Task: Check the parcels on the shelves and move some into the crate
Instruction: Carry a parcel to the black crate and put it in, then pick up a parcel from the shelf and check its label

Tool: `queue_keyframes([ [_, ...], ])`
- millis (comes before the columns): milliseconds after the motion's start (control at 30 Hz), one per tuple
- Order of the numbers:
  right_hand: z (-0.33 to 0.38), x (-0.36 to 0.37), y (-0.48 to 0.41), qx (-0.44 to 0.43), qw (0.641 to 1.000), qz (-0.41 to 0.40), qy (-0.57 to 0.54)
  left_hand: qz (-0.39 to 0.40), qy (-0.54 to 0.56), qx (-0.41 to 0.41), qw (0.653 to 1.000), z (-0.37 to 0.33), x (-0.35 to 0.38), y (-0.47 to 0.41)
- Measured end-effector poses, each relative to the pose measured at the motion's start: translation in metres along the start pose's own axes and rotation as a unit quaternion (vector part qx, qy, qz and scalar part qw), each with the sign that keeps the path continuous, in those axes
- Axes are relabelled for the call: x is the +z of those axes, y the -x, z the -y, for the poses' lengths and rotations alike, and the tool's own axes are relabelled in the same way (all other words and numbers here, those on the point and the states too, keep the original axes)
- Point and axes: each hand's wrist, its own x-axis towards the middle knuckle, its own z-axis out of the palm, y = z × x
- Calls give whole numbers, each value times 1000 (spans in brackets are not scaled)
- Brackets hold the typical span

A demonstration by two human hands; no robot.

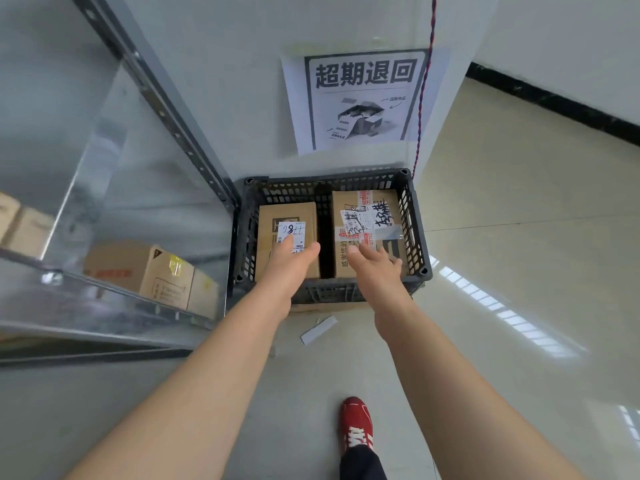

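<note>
Both arms outstretched — left hand (291, 259), right hand (375, 266) spread.

A dark grey slotted plastic crate (416, 233) holds a small brown cardboard parcel (287, 214) left and a larger taped cardboard parcel (347, 263) right, labels up.

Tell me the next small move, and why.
Probably lift both hands clear and turn to the shelf: the left hand and right hand lie open over the left box and right box, both already in the crate; shelf boxes wait.
</note>
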Motion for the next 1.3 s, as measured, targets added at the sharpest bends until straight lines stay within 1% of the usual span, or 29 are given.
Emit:
queue_keyframes([
  [233, 14, 28, 111, -43, 999, -19, -20, 5, -13, 56, 998, 15, -53, 112],
  [500, 43, 66, 217, -69, 997, 11, -33, -3, -15, 59, 998, 30, -130, 216],
  [633, 63, 73, 258, -146, 987, 60, -32, -60, -14, 79, 995, 30, -168, 252],
  [800, 84, 82, 303, -259, 962, 76, 41, -123, 2, 116, 986, 26, -205, 295],
  [867, 95, 87, 324, -291, 950, 91, 66, -146, 18, 127, 981, 23, -218, 316],
  [933, 106, 93, 346, -318, 938, 88, 104, -177, 25, 128, 976, 20, -232, 338],
  [1033, 123, 109, 377, -335, 928, 89, 134, -221, 13, 130, 966, 20, -259, 364],
  [1167, 141, 139, 411, -347, 920, 105, 148, -279, -20, 118, 953, 28, -299, 387],
  [1300, 155, 176, 437, -361, 908, 119, 178, -315, -33, 103, 943, 46, -343, 404],
])
